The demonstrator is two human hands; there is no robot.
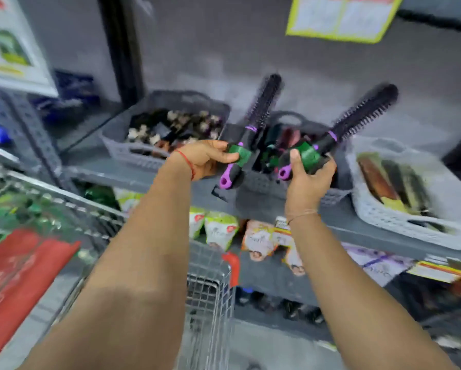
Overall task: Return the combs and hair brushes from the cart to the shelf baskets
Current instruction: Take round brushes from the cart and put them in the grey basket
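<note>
From the head camera, both hands are raised in front of a grey shelf [154, 173], each holding a round hair brush with black bristles and a purple-tipped handle. The left hand [205, 160] has its fingers wrapped around the handle of the left brush [253, 126] at its green label; the bristle end points toward 1 o'clock and the purple handle tip hangs toward 7 o'clock. The right hand [308, 174] is clenched around the handle of the right brush [352, 124], thumb pressed on its green label; this brush leans toward 2 o'clock.

Both brushes are held above the dark middle basket [264, 182], which already holds other brushes, too blurred to count. At 9 o'clock from it sits a grey basket [122, 148] filled with hair clips. At 3 o'clock a white basket [384, 212] holds combs lying flat.

The wire cart [208, 268] stands below the arms at 6 o'clock, a red part on its rim. Packets [221, 231] line the lower shelf behind the forearms.
</note>
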